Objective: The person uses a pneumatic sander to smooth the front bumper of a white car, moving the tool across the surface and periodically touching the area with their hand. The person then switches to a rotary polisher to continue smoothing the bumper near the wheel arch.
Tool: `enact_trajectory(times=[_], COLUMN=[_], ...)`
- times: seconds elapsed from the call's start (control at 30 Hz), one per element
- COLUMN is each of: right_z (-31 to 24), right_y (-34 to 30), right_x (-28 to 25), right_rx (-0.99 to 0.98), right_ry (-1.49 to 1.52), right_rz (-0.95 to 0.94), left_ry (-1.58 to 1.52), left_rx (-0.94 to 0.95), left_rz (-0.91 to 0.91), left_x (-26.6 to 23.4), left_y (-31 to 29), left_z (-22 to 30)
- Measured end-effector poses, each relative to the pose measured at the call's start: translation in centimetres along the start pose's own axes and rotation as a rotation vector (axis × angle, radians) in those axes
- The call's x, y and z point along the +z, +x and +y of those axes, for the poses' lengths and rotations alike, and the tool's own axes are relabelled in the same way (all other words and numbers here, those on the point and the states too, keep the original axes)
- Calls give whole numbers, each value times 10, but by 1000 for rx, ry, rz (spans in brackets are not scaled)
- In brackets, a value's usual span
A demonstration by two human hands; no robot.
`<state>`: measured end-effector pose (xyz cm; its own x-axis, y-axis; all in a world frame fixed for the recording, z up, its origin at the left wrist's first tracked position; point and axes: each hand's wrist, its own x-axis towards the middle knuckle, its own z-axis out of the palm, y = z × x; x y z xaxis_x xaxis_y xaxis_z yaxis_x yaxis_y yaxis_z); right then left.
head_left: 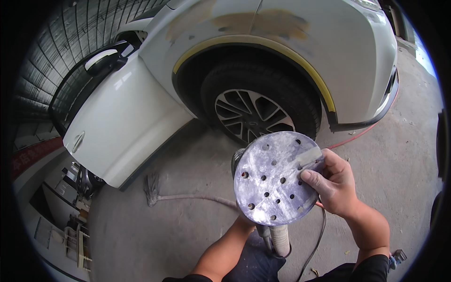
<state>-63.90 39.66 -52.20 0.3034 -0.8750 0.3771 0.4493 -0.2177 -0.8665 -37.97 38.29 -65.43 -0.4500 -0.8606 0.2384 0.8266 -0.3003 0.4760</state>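
Observation:
A round purple sanding disc, dusted white and pierced with several holes, faces up on a sander held in front of me. My right hand pinches the disc's right edge, thumb on its face and fingers curled at the rim. A pale strip lies on the disc beside that thumb. My left hand reaches under the sander and supports it; its fingers are hidden behind the disc. A ribbed light hose hangs below the sander. Beyond stands a white car with brown sanded patches above its front wheel.
Yellow masking tape follows the wheel arch. The car's door hangs open at left. Another hose and a red air line cross the concrete floor. A rack stands at far left; a small blue object lies lower right.

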Motion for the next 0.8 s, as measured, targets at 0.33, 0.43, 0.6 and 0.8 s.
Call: enact_trajectory(times=[0.33, 0.43, 0.6, 0.8], right_z=[-10, -7, -12, -30], right_y=[0, 1, 3, -4], right_x=[5, 5, 3, -2], right_rx=[6, -13, -19, -397], right_ry=[-122, -193, -292, -1153], right_rz=[48, 67, 66, 229], left_ry=[10, 8, 15, 26], left_rx=[-15, -12, -22, -20], left_rz=[0, 3, 0, 11], left_x=[6, 6, 8, 8], left_y=[0, -3, 0, -11], left_z=[0, 0, -2, 6])
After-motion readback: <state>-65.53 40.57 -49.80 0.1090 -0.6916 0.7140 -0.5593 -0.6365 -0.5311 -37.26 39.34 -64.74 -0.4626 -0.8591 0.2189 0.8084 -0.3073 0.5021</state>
